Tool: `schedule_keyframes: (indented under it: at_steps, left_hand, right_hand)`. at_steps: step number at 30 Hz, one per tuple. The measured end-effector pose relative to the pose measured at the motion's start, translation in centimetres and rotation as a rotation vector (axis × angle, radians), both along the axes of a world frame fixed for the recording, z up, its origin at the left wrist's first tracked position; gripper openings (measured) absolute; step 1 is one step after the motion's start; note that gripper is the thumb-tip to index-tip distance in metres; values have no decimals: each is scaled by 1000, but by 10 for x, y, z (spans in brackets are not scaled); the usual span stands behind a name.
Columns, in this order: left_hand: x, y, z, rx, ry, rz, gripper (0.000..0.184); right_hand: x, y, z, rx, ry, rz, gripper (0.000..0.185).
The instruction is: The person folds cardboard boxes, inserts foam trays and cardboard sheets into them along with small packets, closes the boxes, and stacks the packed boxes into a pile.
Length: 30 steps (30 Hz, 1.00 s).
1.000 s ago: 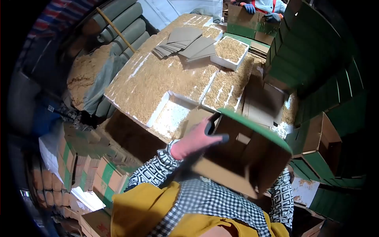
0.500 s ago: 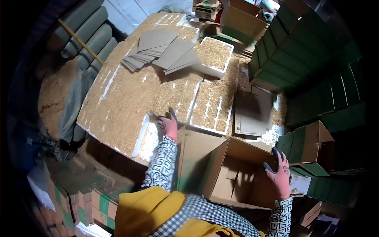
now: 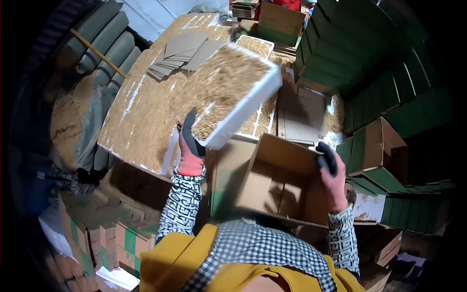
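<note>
Workroom, hard lamp light, dark margins. A broad bed of grain (image 3: 138,117), crossed by white strips, lies ahead of the wearer.

Grip: gloved left hand (image 3: 189,146) holds the near end of a white tray (image 3: 248,109), raised off the bed and heaped with loose grain. Tray looks tilted; blur hides the exact slope. Fingers beneath it cannot be seen.

Handling, judged: one hand at one end is a weak hold for a long, full tray. Better the palm well under the floor, thumb lightly on the rim, tray level, motion slow; otherwise grain may shed over the low side. Wall looks like foam and could dent under a hard pinch.

Pose: left forearm reaches forward, wrist nearly straight, dark fingertips pointing up beside the tray's end. Right of the grip, gloved right hand (image 3: 332,175) lies at the right wall of an upturned-mouth box (image 3: 272,182), elbow bent, fingers forward; cannot tell whether it pinches the wall or merely rests. A firm hold there would steady the box.

Outward: grey cards (image 3: 185,48) beyond the grip; flat sheets (image 3: 301,114) beyond the box; stacked boxes (image 3: 369,58) farther right; rolled bundles (image 3: 99,44) far left.
</note>
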State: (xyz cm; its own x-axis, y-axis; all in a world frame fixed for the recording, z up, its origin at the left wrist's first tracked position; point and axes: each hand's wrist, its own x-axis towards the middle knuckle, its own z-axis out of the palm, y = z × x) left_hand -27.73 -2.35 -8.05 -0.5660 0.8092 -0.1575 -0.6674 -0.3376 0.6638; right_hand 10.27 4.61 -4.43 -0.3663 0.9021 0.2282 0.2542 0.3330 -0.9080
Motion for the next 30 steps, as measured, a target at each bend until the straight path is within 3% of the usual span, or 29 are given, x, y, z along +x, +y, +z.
schedule_keyframes:
  at_steps: [2, 4, 6, 7, 8, 9, 10, 11, 12, 13, 14, 16, 17, 18, 21, 22, 24, 26, 28, 30]
  left_hand:
    - [33, -8, 35, 13, -67, -180, 41]
    - [61, -10, 41, -77, 246, -317, 49]
    - [80, -11, 30, -26, 757, -321, 55]
    - [86, -13, 19, 28, 1062, -251, 59]
    - [92, -17, 17, 152, 1698, -2, 57]
    - [104, -20, 24, 219, 1047, -371, 53]
    - [116, -23, 31, 220, 314, -499, 50]
    - [116, -25, 32, 219, 588, -480, 47]
    - [113, -29, 30, 214, 855, -450, 45]
    - [107, -36, 4, -175, 1609, -183, 39]
    - [123, -36, 12, -95, 1581, -116, 38]
    - [138, -47, 22, -201, 961, -242, 28]
    - [145, -47, 18, -176, 668, -168, 20]
    - [146, -47, 14, -161, 647, -72, 21]
    - [136, -56, -1, -148, 360, -112, 19]
    - [109, -47, -26, 9, -64, -176, 22]
    - [53, -13, -54, -60, 43, -278, 22]
    - [49, 37, 0, -213, 309, -511, 25]
    - [69, 106, 7, -366, 464, -825, 31]
    - [96, 180, -27, -451, 1385, -1132, 55]
  right_hand:
    - [4, 12, 14, -278, 270, 131, 61]
    - [11, 20, 25, -622, 664, 185, 72]
    - [6, 17, 68, -792, 865, 270, 79]
    - [16, 21, 67, -941, 916, 351, 68]
    - [45, 26, 37, -585, 485, 200, 56]
    - [48, 22, 39, -692, 498, 145, 52]
    - [49, 17, 46, -797, 510, 88, 48]
    - [29, -15, 84, -686, 652, -20, 43]
    - [54, -27, 84, -708, 503, -110, 40]
    - [64, -49, 94, -673, 465, -122, 41]
    - [72, -67, 98, -596, 389, -153, 43]
    - [86, -93, 100, -402, 175, -224, 49]
    - [87, -103, 98, -341, 97, -242, 52]
    - [66, -114, 114, -548, 288, -300, 56]
    - [36, -114, 98, -686, 301, -275, 64]
    - [41, -107, 76, -847, 343, -276, 66]
    - [26, -109, 60, -911, 270, -268, 70]
    - [17, -105, 20, -824, 155, -250, 69]
    - [30, -99, -14, -553, -386, -217, 68]
    - [19, -107, -15, -356, -634, -298, 76]
